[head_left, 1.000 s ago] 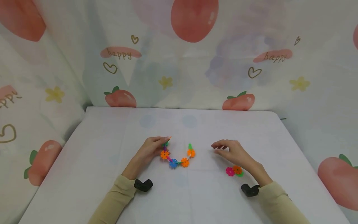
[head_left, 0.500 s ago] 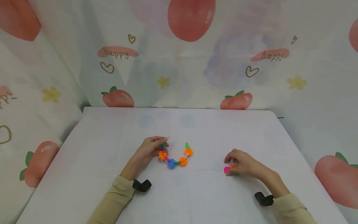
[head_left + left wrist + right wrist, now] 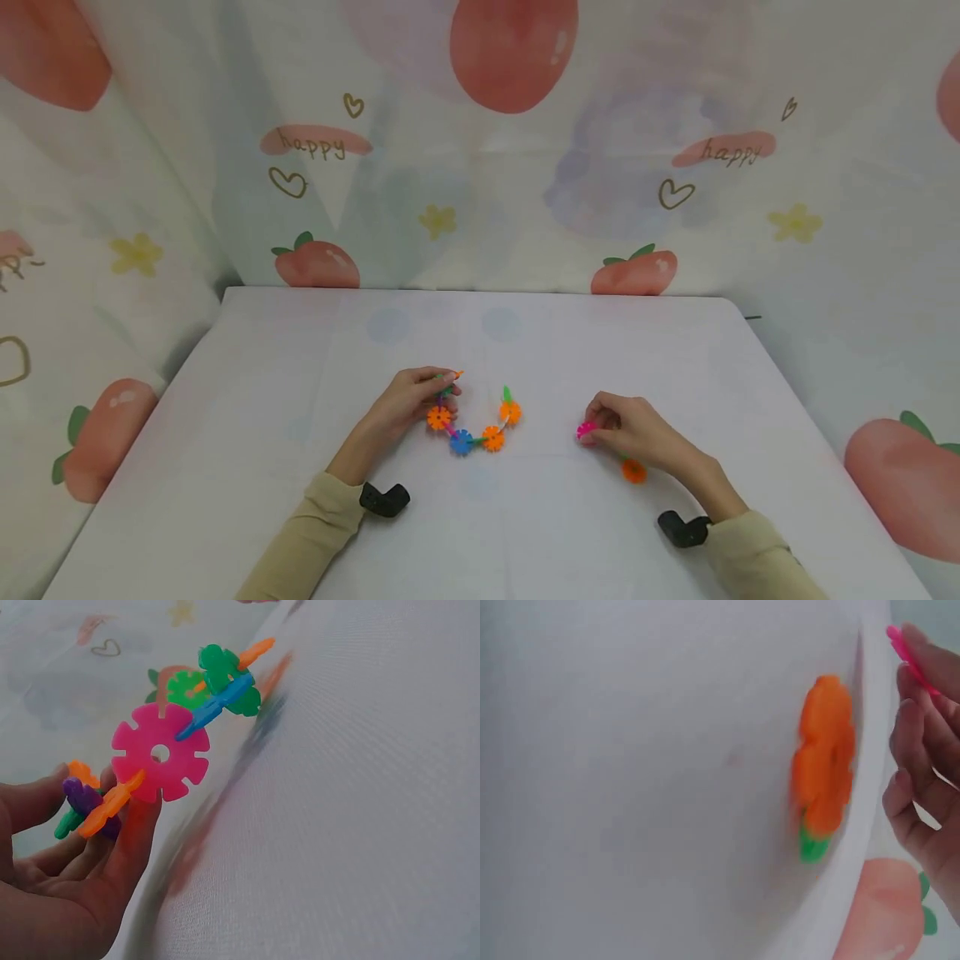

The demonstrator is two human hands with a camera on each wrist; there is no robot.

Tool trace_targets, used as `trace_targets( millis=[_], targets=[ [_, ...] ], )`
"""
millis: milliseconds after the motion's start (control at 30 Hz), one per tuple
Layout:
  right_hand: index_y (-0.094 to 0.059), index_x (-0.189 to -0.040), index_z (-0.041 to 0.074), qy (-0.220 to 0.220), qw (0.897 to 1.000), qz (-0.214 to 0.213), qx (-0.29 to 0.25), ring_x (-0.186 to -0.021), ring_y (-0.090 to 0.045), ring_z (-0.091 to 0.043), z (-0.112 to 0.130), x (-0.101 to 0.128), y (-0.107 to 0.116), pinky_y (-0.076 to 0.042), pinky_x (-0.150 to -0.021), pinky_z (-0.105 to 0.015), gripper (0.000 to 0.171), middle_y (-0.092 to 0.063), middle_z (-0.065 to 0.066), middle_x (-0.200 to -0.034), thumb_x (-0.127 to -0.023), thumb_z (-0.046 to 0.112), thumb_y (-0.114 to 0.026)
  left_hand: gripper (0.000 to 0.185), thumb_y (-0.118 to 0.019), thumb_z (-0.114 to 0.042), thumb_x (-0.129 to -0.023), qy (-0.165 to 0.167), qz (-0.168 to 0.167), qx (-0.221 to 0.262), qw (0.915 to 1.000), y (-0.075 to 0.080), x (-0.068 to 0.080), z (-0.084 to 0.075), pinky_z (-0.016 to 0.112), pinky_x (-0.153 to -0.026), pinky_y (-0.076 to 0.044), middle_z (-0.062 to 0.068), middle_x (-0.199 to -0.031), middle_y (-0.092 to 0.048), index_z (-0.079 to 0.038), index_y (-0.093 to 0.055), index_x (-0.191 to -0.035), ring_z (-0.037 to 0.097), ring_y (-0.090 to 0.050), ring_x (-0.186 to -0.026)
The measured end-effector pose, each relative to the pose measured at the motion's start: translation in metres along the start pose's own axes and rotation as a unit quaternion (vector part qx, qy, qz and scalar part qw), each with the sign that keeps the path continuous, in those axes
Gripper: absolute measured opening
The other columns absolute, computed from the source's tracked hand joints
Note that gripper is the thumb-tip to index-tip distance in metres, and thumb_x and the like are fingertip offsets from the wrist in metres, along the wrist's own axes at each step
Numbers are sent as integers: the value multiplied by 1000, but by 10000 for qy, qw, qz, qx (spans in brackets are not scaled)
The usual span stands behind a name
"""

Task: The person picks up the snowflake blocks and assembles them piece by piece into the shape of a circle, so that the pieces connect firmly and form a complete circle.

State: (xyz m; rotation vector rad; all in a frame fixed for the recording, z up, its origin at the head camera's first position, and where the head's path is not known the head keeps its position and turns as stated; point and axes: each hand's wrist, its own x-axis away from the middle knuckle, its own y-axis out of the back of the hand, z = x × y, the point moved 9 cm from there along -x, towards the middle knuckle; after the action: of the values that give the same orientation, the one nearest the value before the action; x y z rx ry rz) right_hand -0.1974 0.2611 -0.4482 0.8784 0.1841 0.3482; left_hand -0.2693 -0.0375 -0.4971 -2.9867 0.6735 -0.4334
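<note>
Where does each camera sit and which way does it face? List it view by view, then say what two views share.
Head: worn on the head, facing forward and down at the table; both hands and sleeves show.
Left wrist: at the left hand, facing along the snowflake chain it pinches; fingers show.
Right wrist: at the right hand, facing the orange piece lying on the table; fingers pinch a pink piece.
Shared: head and left wrist both show the chain.

chain (image 3: 472,425): on table (image 3: 300,500), centre, left end in left hand (image 3: 405,400)
right hand (image 3: 630,429): right of chain, holding disc (image 3: 585,431)
loose discs (image 3: 633,471): just before right hand
</note>
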Motion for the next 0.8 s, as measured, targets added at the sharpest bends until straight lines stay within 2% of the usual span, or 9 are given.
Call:
trace_targets(
  millis=[233,467,667,800],
  targets=[
    [-71,-101,11,181,9986,-308,-379,-77,-66,-8,19,-29,-4,-58,-72,-22,13,-71,4,-88,-92,5,-76,40,-65,-21,-103,-69,-38,3,10000,0,0,0,29,-79,-61,6,-100,-71,5,-62,-133,16,-70,-78],
    [-73,-115,5,415,9966,-538,-466,-85,-72,-14,40,-55,-8,-60,-80,-22,23,-75,-2,-98,-93,-2,-71,38,-65,-21,-102,-39,-90,-34,9999,2,0,2,30,-78,-62,8,-101,-71,4,-63,-131,16,-71,-77],
    [-74,-110,5,314,9953,-669,-625,-77,-70,-15,50,-73,-12,-59,-73,-21,17,-75,-3,-92,-93,4,-74,38,-66,-22,-102,-64,-76,21,9999,-1,1,0,30,-80,-62,11,-104,-72,3,-64,-131,17,-71,-78],
    [-73,-109,5,347,9927,-706,-913,-74,-71,-24,56,-83,-16,-59,-68,-23,14,-75,-6,-89,-95,4,-71,38,-66,-22,-102,-89,-54,6,9999,-3,0,0,30,-81,-62,11,-104,-71,3,-64,-130,17,-71,-78]
  ],
)
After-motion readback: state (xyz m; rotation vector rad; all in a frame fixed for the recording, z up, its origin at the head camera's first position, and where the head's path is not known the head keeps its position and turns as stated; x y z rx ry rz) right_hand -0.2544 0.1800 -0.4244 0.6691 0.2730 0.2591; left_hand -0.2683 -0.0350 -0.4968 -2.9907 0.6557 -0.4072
